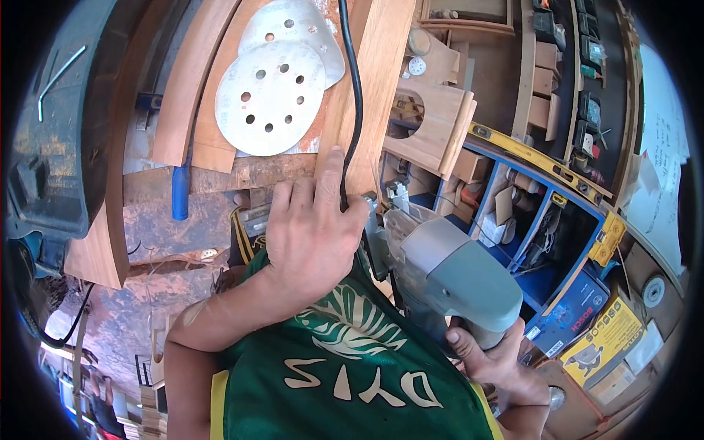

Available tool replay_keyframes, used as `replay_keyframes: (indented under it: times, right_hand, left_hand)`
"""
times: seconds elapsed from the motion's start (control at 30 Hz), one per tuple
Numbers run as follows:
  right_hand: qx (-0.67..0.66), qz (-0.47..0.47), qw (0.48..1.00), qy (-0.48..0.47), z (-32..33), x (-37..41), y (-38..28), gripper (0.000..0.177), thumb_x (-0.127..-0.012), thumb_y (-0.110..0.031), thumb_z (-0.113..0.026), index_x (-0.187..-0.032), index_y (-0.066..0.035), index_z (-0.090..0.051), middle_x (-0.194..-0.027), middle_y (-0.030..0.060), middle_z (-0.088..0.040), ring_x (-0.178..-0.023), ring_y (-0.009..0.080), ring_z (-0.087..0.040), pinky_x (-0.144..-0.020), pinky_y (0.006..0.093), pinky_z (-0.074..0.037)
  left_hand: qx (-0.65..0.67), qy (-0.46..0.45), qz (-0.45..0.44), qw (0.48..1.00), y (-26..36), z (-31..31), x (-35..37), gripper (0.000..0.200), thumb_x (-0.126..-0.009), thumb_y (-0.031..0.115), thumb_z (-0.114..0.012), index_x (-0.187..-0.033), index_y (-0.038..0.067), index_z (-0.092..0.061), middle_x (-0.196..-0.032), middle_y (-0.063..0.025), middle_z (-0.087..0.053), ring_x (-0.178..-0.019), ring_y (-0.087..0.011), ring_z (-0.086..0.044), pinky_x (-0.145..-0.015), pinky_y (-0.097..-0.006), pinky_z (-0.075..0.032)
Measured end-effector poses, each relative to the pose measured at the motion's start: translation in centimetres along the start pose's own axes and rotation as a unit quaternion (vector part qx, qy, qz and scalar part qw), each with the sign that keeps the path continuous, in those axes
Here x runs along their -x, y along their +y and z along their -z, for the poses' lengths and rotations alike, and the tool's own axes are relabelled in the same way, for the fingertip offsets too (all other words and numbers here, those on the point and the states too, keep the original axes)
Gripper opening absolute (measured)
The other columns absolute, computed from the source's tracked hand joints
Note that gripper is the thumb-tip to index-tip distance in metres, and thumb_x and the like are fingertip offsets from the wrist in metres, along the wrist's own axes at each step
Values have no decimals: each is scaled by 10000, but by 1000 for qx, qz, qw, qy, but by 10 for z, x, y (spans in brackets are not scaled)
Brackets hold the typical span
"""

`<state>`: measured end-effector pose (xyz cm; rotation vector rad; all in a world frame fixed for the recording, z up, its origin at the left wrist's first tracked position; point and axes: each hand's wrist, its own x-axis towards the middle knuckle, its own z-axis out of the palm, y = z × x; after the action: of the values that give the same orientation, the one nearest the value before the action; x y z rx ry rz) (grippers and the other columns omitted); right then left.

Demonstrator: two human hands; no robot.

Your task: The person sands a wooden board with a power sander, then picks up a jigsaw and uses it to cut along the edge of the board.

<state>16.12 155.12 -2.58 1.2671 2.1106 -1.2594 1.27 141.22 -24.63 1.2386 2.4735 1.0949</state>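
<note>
My left hand is palm down at the near end of a long wooden board. Its index finger is stretched along the wood, the other fingers are apart, and the thumb is beside a black cable. To its right, my right hand is wrapped round the handle of a grey-green jigsaw. The jigsaw's front end is close to the board's edge; its blade cannot be made out. Two round sanding discs with holes lie overlapping on wood beyond my left hand.
A black tool case with a hex key on it is at the left, near a blue handle. At the right are a yellow spirit level, blue shelving with tools, a wooden piece with an oval hole and a yellow box.
</note>
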Motion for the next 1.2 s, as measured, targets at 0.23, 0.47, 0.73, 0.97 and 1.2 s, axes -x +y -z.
replay_keyframes:
  times: [0.23, 0.47, 0.73, 0.97, 1.2]
  right_hand:
    - [3, -16, 1000, -6, 5, 0, 0, 368, -911, -176, -853, -1133, 61, -680, -945, 92, -747, -807, 128, -668, -736, 280, -533]
    - [29, -15, 999, -8, 6, 1, 0, 441, -885, -170, -869, -1207, 58, -672, -1020, 125, -789, -907, 149, -736, -839, 293, -572]
    - [32, -14, 999, -5, 5, -2, -3, 420, -889, -162, -865, -1186, 71, -681, -1039, 138, -784, -920, 160, -734, -850, 299, -571]
    - [4, -14, 1000, 6, 3, -2, -5, 354, -906, -133, -841, -1154, 70, -689, -1001, 122, -774, -865, 157, -711, -797, 299, -564]
    - [10, 5, 1000, -13, 3, -5, -6, 393, -917, -157, -855, -1175, 63, -656, -944, 87, -718, -790, 135, -650, -698, 266, -521]
  left_hand:
    - [0, -8, 1, 1000, 0, 3, -4, 88, -782, 131, -704, -826, 55, -706, -1345, -232, -627, -824, -274, -642, -730, -415, -440]
    - [-4, -4, -3, 1000, -1, 3, -3, 106, -792, 142, -713, -852, 56, -723, -1336, -234, -640, -873, -272, -671, -757, -402, -460]
    - [1, -3, -2, 1000, -3, 2, -4, 122, -784, 130, -710, -867, 42, -725, -1323, -233, -639, -820, -255, -655, -733, -397, -455]
    - [6, 3, -4, 1000, -4, 2, -5, 119, -775, 118, -705, -857, 32, -713, -1308, -223, -631, -768, -249, -635, -703, -395, -444]
    - [8, -11, -4, 1000, -4, 5, -6, 126, -781, 119, -704, -865, 25, -707, -1296, -223, -630, -757, -250, -627, -693, -398, -439]
